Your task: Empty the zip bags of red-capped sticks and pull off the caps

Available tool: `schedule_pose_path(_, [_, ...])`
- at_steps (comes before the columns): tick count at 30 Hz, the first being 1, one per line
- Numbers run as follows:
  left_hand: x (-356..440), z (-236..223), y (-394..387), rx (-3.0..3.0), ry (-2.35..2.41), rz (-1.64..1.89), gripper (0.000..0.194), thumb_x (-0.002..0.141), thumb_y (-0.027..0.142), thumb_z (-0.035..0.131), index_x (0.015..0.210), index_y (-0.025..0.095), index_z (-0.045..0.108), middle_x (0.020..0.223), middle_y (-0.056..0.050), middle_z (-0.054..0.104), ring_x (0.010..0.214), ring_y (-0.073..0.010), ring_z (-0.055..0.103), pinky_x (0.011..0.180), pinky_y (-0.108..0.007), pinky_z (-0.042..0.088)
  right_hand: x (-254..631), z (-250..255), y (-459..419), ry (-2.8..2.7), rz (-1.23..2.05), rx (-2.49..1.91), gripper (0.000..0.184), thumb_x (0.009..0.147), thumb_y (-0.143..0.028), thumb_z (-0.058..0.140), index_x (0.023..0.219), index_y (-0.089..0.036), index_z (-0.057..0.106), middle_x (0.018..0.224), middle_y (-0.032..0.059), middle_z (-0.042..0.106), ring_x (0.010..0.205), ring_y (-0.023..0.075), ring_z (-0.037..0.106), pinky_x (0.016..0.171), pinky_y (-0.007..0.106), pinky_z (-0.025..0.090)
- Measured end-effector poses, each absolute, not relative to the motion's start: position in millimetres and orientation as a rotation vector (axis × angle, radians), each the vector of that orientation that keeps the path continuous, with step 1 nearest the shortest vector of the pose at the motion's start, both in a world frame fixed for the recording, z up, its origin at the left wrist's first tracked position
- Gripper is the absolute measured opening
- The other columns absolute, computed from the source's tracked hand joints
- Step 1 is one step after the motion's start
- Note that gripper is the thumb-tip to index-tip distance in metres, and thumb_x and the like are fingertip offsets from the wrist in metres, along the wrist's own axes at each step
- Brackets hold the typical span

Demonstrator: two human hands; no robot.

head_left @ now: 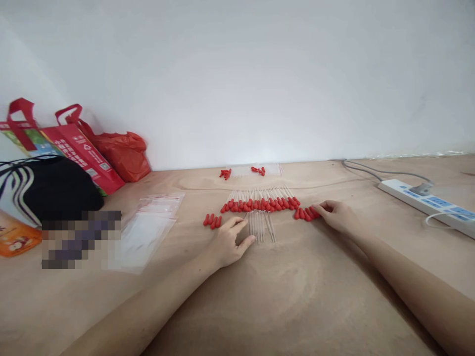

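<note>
My left hand (230, 242) rests on the table with thumb and fingers apart, its fingertips beside several thin clear tubes (258, 230) lying side by side. Just beyond lies a long row of red rubber bulbs (260, 204), with thin clear stems pointing toward the wall. A few loose red bulbs (212, 220) lie left of my left hand. My right hand (336, 215) is at the right end of another small group of red bulbs (303, 213), thumb and fingers closed on the outermost bulb, which they partly hide.
Clear zip bags (152, 230) lie at the left, near a black bag (65, 185), red carrier bags (83, 155) and a red plastic bag (124, 153). A power strip (426, 202) with cables stands right. Further red pieces (224, 174) and a clear bag (272, 169) lie by the wall.
</note>
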State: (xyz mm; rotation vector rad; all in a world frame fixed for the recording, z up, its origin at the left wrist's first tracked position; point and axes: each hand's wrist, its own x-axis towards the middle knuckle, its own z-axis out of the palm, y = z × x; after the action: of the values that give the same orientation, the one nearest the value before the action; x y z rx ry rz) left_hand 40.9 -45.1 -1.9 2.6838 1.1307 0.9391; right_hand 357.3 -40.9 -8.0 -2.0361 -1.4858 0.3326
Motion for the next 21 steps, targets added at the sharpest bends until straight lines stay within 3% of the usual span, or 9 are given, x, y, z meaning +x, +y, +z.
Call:
schedule_pose_path(6, [39,-4,-48,2.537,1.125,0.839,0.046,0.076,0.037,0.053,0.115,0.011,0.051,0.117,-0.014,0.055,0.107,-0.0251,0.053,0.088,-0.039,0.049,354,-7,-41,-1.402,0.294,-2.082,0.027,0.074,-0.042,0.048,0.078,-0.021,0.065,0.072,0.0031,0.067,0.068,0.0184,0.059,0.057,0.027,0.036])
schedule_pose_path(9, [34,-4,-48,2.427,1.078,0.845,0.041,0.077,0.024,0.046,0.116,0.012,0.049,0.117,-0.013,0.054,0.103,-0.0207,0.056,0.083,-0.034,0.051,351,-3,-42,-1.397,0.212,-2.082,0.026,0.073,-0.042,0.049,0.080,-0.023,0.064,0.073,0.0016,0.067,0.069,0.0182,0.059,0.059,0.028,0.035])
schedule_pose_path(13, [23,3,-46,2.502,1.059,0.777,0.050,0.060,0.008,0.045,0.109,0.015,0.053,0.111,-0.010,0.059,0.103,-0.0213,0.055,0.091,-0.038,0.045,341,6,-37,-1.480,0.157,-2.098,0.026,0.074,-0.043,0.046,0.077,-0.025,0.065,0.070,0.0005,0.066,0.070,0.0184,0.059,0.063,0.030,0.034])
schedule_pose_path(15, [19,6,-45,2.529,1.065,0.773,0.045,0.057,0.008,0.048,0.101,0.016,0.055,0.106,-0.009,0.061,0.102,-0.0221,0.055,0.091,-0.039,0.044,334,12,-30,-1.537,0.118,-2.090,0.027,0.073,-0.046,0.047,0.076,-0.026,0.065,0.072,0.0002,0.067,0.073,0.0195,0.059,0.067,0.032,0.034])
schedule_pose_path(21, [20,5,-46,2.538,0.983,0.848,0.013,0.067,0.016,0.055,0.079,0.018,0.054,0.098,-0.009,0.063,0.098,-0.0210,0.058,0.082,-0.035,0.048,317,12,-13,-1.699,0.068,-2.043,0.036,0.068,-0.056,0.050,0.078,-0.025,0.066,0.079,0.0036,0.067,0.081,0.0244,0.058,0.071,0.036,0.035])
